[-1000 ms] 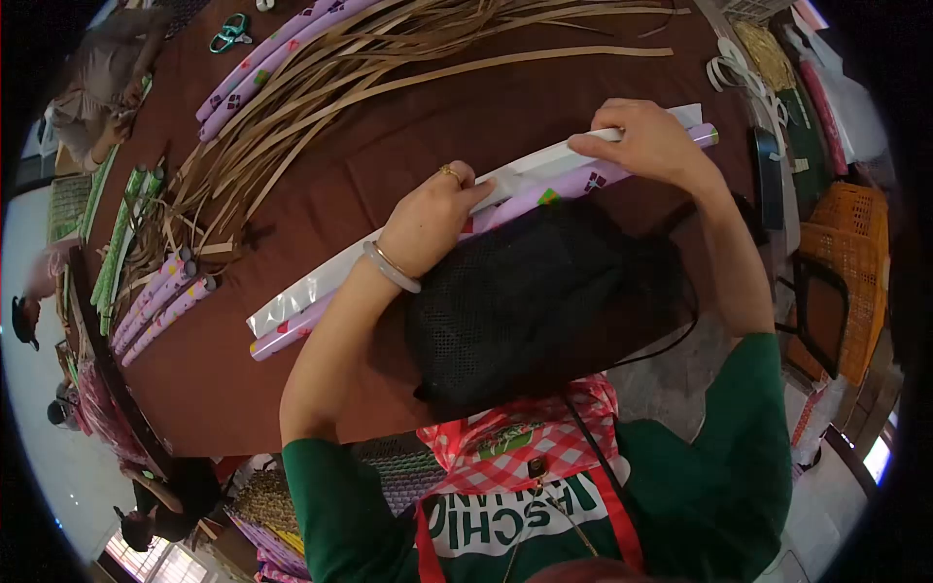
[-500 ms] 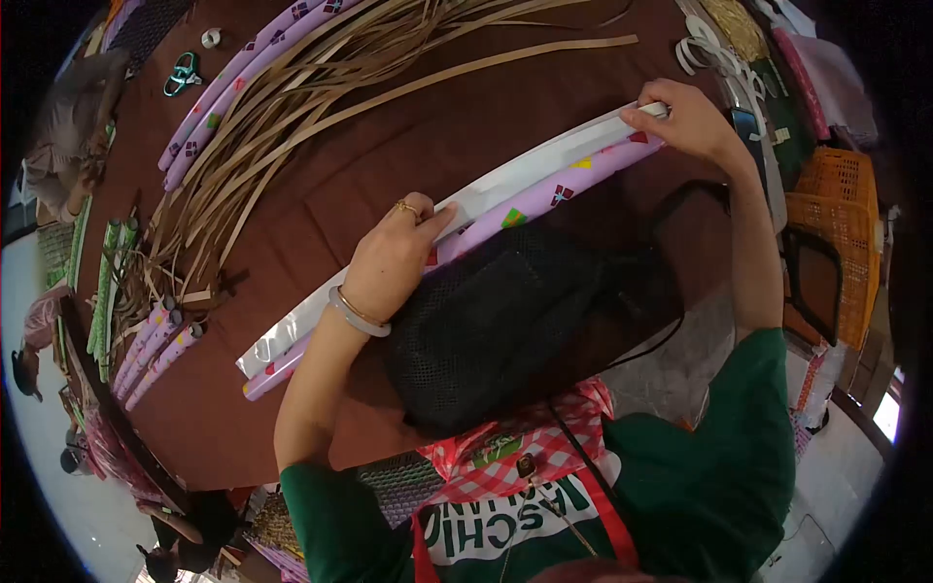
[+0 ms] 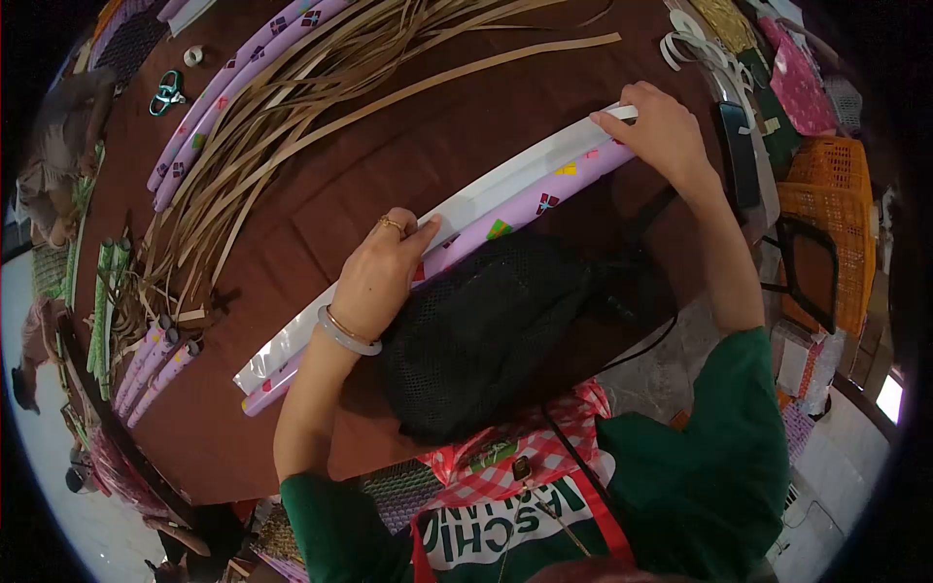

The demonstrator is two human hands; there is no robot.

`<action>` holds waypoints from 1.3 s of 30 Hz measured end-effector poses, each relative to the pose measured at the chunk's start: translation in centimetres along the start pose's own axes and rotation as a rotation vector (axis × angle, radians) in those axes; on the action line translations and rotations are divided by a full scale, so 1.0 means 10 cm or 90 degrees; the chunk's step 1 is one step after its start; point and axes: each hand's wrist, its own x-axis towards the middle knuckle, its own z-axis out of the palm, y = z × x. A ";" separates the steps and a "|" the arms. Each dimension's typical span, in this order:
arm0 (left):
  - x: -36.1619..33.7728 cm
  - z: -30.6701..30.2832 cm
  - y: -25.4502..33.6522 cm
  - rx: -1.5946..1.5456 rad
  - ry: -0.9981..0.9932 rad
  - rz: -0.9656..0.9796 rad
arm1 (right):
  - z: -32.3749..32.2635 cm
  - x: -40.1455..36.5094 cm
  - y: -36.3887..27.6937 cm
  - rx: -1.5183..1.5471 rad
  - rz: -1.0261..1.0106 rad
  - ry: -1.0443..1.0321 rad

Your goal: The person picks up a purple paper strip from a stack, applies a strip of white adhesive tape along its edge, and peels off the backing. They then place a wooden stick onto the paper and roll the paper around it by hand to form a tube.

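Note:
A long roll of purple wrapping paper (image 3: 473, 240) with gift-like prints lies aslant on the brown-covered table. Its white underside (image 3: 505, 185) shows along the far edge. Near the middle of the roll, my left hand (image 3: 374, 270) presses with closed fingers and thumb on the paper; what lies beneath the fingers is hidden. At the far right end, my right hand (image 3: 663, 134) grips the paper's edge between thumb and fingers. A black mesh bag (image 3: 476, 335) sits on the near side, close against the roll.
Brown flat strips (image 3: 321, 126) spread across the far left. Green-handled scissors (image 3: 167, 92) and a tape roll (image 3: 193, 56) lie beyond them. Purple rolls (image 3: 155, 364) stand at left. An orange basket (image 3: 829, 223) and a black phone-like object (image 3: 739, 155) are at right.
The whole view has shifted slightly. Both hands keep nearly the same places on the wrapping paper, and the roll looks much the same.

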 end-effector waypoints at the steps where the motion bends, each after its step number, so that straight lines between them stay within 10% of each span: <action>1: 0.00 -0.01 0.01 -0.005 -0.001 -0.003 | 0.00 0.00 -0.02 -0.002 0.009 -0.004; 39: -0.17 -0.25 -0.09 0.055 -0.140 0.017 | 0.19 -0.15 -0.31 -0.040 -0.038 0.074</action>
